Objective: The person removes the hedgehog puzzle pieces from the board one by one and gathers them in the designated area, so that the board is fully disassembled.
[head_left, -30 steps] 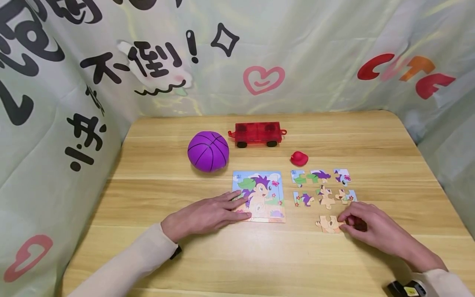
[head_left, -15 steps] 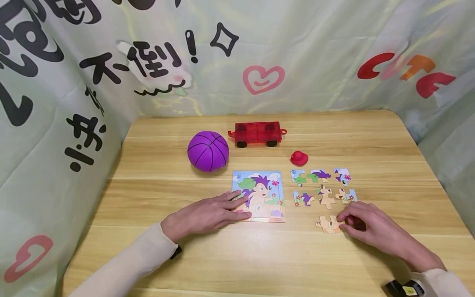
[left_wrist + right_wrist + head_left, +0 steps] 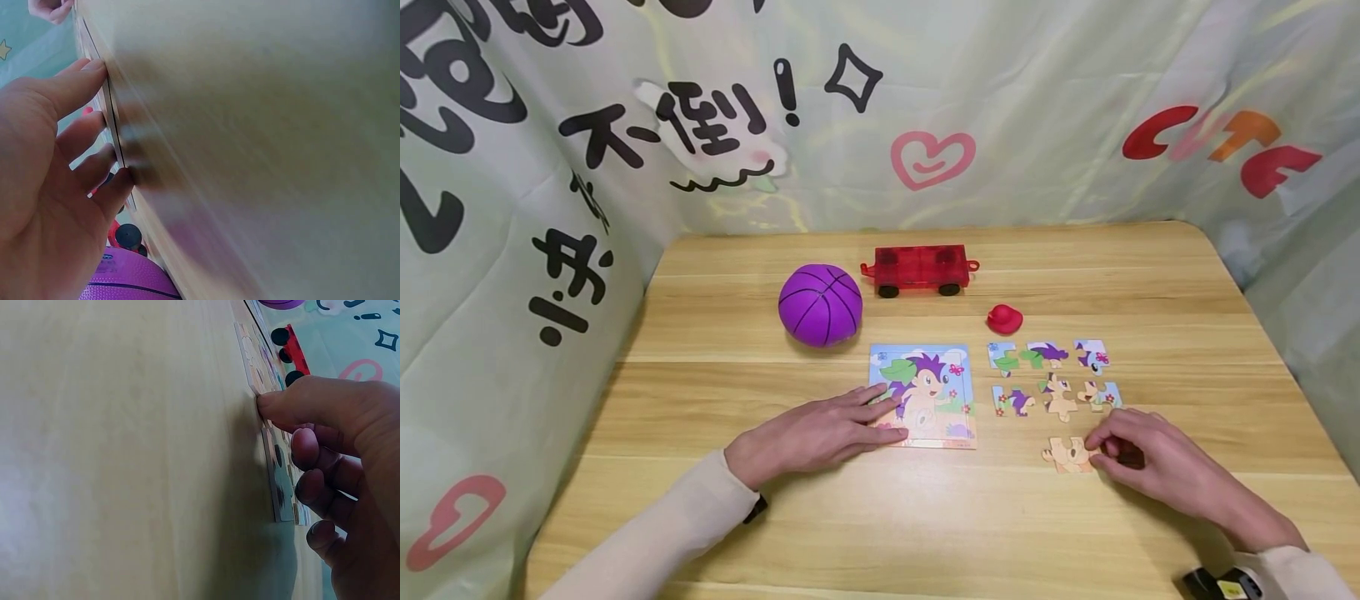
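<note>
My left hand rests with extended fingers on the left part of a square puzzle board, printed with a purple-haired hedgehog. In the left wrist view, its fingertips lie along the board's thin edge. At the right, my right hand pinches the right side of a tan jigsaw puzzle piece, flat on the table. Its thumb touches that piece in the right wrist view; another puzzle piece lies beneath the curled fingers. Beyond sit several loose pieces, among them a central hedgehog piece.
A purple ball with basketball lines sits behind the board. Beside it stands a red toy wagon with black wheels. A small red hat lies behind the loose pieces. Printed cloth hangs along the back of the wooden table.
The tan puzzle piece has slid slightly to the right and nearer, together with my right hand. My left hand stays in place on the board.
</note>
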Available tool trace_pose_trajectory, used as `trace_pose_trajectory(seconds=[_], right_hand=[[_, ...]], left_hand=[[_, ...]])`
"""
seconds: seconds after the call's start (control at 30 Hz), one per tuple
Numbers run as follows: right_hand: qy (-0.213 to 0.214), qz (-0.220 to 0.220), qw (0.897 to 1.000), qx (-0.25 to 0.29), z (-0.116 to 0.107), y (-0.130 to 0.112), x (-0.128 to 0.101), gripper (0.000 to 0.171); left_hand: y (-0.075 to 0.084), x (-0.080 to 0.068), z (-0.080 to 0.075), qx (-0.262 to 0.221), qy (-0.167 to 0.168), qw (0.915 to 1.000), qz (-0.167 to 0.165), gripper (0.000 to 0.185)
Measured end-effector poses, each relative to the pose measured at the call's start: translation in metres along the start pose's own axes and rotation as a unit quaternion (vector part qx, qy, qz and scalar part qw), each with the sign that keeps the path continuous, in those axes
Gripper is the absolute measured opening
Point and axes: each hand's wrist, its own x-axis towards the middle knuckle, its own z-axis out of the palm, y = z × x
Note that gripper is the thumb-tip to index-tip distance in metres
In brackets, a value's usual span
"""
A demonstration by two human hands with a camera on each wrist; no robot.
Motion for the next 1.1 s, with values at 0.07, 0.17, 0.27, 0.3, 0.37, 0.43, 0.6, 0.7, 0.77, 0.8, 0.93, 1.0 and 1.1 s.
trace_pose_trajectory(seconds=[0.07, 0.17, 0.27, 0.3, 0.37, 0.43, 0.6, 0.7, 0.77, 0.8, 0.93, 1.0, 1.1], right_hand=[[-0.002, 0.003, 1.0, -0.001, 0.0, 0.0, 0.0, 0.044], [-0.003, 0.006, 1.0, -0.001, 0.0, 0.0, -0.001, 0.044], [-0.002, 0.01, 1.0, -0.001, -0.001, -0.002, 0.0, 0.048], [-0.003, 0.01, 1.0, -0.002, -0.001, -0.002, 0.0, 0.048], [-0.003, 0.011, 1.0, -0.002, -0.001, -0.004, 0.001, 0.05], [-0.003, 0.012, 1.0, -0.004, -0.001, -0.005, 0.001, 0.051], [-0.003, 0.011, 1.0, -0.003, -0.001, -0.005, 0.001, 0.051], [-0.003, 0.016, 1.0, -0.003, -0.002, -0.006, 0.001, 0.051], [-0.002, 0.023, 1.0, -0.002, -0.005, -0.008, 0.001, 0.05], [-0.002, 0.028, 1.0, -0.002, -0.007, -0.009, 0.001, 0.05], [0.009, 0.045, 0.999, -0.016, -0.012, -0.014, 0.006, 0.048], [0.018, 0.047, 0.998, -0.025, -0.012, -0.018, 0.012, 0.047], [0.034, 0.039, 0.998, -0.033, -0.01, -0.025, 0.026, 0.044]], left_hand=[[0.0, 0.0, 0.0, -0.001, 0.001, 1.0, 0.0, 0.044], [0.0, 0.0, 0.001, -0.001, 0.001, 1.0, 0.0, 0.044], [0.0, 0.0, 0.001, 0.001, 0.001, 1.0, 0.0, 0.044], [0.0, 0.0, 0.001, 0.002, 0.001, 1.0, 0.0, 0.044], [0.0, 0.0, 0.001, 0.004, 0.0, 1.0, -0.001, 0.044], [0.0, 0.0, 0.001, 0.006, -0.001, 1.0, -0.001, 0.044], [0.0, 0.001, 0.0, 0.01, -0.001, 1.0, 0.001, 0.044], [0.0, 0.001, 0.0, 0.01, 0.001, 0.9999, 0.002, 0.044], [0.0, 0.002, 0.0, 0.011, 0.002, 0.9999, 0.002, 0.044], [0.0, 0.002, 0.0, 0.01, 0.002, 0.9999, 0.002, 0.044], [0.0, 0.002, 0.0, 0.012, -0.004, 0.9999, 0.0, 0.044], [0.001, 0.001, 0.0, 0.014, -0.007, 0.9999, 0.0, 0.044], [0.002, 0.001, 0.0, 0.024, -0.011, 0.9997, 0.002, 0.045]])
